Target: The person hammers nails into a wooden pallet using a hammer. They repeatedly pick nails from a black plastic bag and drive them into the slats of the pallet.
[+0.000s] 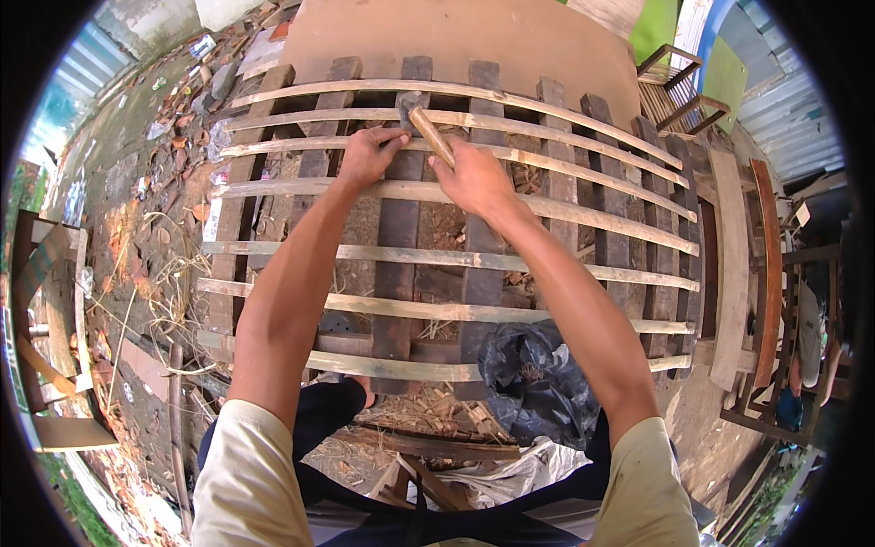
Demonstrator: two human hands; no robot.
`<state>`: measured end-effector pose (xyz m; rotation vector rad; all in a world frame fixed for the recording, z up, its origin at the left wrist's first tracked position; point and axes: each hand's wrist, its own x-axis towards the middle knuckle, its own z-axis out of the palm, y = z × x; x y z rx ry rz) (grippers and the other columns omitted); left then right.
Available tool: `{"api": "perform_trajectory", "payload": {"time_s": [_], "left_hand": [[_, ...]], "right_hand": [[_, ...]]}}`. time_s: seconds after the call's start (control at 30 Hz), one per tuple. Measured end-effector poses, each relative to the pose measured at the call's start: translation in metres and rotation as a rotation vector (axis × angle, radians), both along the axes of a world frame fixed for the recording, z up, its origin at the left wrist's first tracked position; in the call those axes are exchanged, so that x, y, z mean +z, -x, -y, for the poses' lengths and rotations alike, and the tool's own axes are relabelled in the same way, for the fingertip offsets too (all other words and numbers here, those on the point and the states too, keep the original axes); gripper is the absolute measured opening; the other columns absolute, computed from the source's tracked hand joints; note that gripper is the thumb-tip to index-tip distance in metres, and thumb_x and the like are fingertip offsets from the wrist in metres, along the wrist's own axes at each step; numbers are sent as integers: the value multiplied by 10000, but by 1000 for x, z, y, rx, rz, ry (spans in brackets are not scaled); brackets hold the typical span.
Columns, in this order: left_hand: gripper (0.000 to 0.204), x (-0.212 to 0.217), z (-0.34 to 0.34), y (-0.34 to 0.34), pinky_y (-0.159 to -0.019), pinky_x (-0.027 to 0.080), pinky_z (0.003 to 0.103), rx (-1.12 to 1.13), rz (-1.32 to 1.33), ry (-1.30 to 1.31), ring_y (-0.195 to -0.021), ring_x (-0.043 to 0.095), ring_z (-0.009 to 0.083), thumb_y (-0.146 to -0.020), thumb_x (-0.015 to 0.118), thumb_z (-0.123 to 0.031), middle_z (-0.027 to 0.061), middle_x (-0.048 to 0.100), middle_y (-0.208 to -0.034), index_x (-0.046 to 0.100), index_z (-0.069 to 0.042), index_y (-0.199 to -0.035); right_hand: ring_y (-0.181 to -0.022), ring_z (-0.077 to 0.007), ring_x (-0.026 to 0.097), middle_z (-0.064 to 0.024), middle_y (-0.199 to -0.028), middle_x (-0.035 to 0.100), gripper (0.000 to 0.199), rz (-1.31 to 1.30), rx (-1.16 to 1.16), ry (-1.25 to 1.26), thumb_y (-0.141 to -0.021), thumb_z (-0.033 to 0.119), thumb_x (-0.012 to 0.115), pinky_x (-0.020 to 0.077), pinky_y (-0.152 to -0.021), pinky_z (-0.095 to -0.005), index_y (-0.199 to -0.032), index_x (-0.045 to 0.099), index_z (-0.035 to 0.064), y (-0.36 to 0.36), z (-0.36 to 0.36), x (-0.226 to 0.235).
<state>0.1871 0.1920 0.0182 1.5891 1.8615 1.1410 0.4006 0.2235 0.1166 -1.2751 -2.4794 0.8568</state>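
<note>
My right hand (476, 180) is wrapped round the wooden handle of a hammer (432, 137). The dark metal head rests at or just above a bamboo slat (519, 125) near the far side of the frame. Just left of the hammer, my left hand (369, 157) has its thumb and fingers pinched together close to the slats. Whatever it pinches, if anything, is too small to make out. Several long bamboo slats (437, 309) lie crosswise over dark wooden beams (396, 273), which run away from me.
A black plastic bag (533, 387) sits on the near slats by my right forearm. Beyond the frame lies a large brown board (456, 38). Loose planks (729, 264) are at the right, with a slatted wooden chair (679, 87) farther back. Leaves and debris cover the ground at left.
</note>
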Motion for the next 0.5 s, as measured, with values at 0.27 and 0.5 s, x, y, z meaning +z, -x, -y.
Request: {"api": "perform_trajectory", "payload": {"time_s": [0.27,0.5], "left_hand": [[257,-3,0,-3,-936,507,371,15,-29,-79,-992,696,301,-906,700,-242,163,741,-1062,757,-69,-1087],[243,-10,-2,-2,-928,516,373,8,-45,-146,-999,693,298,-900,703,-245,141,743,-1085,767,-96,-1081]], "right_hand": [[-843,-483,669,-295,-822,673,412,22,-52,50,-1003,373,550,503,-741,-545,-1114,568,-23,5,6,3],[-765,-512,667,-317,-774,663,375,-41,-70,-12,-1003,332,538,539,-696,-573,-1008,550,-43,7,11,18]]}}
